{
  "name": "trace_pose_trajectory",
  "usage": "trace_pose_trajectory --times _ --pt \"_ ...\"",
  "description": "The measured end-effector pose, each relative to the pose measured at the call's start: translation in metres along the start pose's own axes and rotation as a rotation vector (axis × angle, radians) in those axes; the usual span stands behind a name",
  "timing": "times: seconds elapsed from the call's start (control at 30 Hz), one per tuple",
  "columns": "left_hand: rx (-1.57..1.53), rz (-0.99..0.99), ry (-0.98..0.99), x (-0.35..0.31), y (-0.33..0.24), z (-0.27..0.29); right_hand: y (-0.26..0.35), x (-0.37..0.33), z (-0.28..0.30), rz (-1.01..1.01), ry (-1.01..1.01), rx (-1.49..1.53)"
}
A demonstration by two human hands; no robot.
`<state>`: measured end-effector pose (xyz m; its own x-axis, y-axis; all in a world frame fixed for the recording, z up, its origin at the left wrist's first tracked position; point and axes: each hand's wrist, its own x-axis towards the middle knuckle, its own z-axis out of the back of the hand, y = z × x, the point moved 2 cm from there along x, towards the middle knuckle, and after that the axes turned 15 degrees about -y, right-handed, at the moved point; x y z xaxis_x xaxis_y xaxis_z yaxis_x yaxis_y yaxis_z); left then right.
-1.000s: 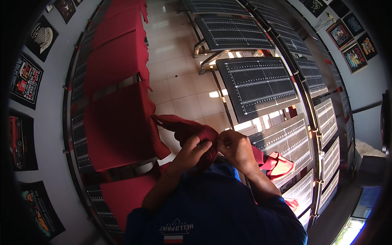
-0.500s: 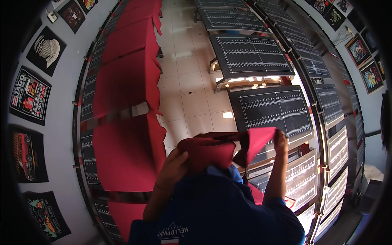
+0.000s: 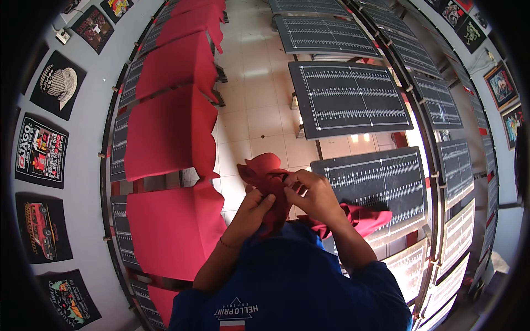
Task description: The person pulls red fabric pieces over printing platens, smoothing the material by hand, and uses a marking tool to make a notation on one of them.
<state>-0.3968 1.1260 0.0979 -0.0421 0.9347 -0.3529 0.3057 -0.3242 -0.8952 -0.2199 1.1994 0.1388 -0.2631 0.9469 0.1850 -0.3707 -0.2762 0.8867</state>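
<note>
we have both our left hand (image 3: 255, 205) and right hand (image 3: 312, 193) pinched together on the bunched red garment (image 3: 269, 175) at chest height between the rows of black platens (image 3: 376, 185), and being light, limp cloth, it seems best gripped along a hem.

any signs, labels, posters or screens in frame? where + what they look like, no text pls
Black printed panels: row on the grey left wall, rectangular, with coloured graphics.
Framed pictures: right wall, upper corner, dark with red and multicolour art.
Small badge: on the person's blue shirt, white mark above a red and white strip.
Black ruled boards: centre and right rows, rectangular, white grid lines.
No screens or packages.
</note>
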Motion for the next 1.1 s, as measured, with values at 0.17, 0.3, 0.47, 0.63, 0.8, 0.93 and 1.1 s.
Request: trace_pose_trajectory --times 0.17,0.3,0.47,0.63,0.8,0.93,1.1 --pt "0.039 -0.023 -0.041 0.058 -0.017 0.02 -0.009 0.067 -0.017 -0.069 -0.003 -0.006" --pt "-0.264 0.025 -0.168 0.103 -0.036 0.042 -0.058 0.126 -0.04 -0.417 -0.026 0.253" --pt "-0.504 -0.046 -0.191 0.15 -0.086 0.104 -0.224 0.208 0.036 -0.162 -0.427 -0.228" --pt "-0.427 -0.027 -0.144 0.222 -0.14 0.145 -0.319 0.245 0.128 -0.466 -1.2 0.117" --pt "0.031 -0.091 -0.247 0.29 -0.174 0.158 -0.04 0.335 -0.11 -0.117 -0.085 0.191" --pt "0.089 -0.193 -0.274 0.361 -0.167 0.178 0.009 0.396 -0.167 0.058 -0.093 -0.154" --pt "0.283 -0.379 -0.33 0.448 -0.192 0.192 -0.028 0.492 -0.178 0.065 -0.103 -0.18"
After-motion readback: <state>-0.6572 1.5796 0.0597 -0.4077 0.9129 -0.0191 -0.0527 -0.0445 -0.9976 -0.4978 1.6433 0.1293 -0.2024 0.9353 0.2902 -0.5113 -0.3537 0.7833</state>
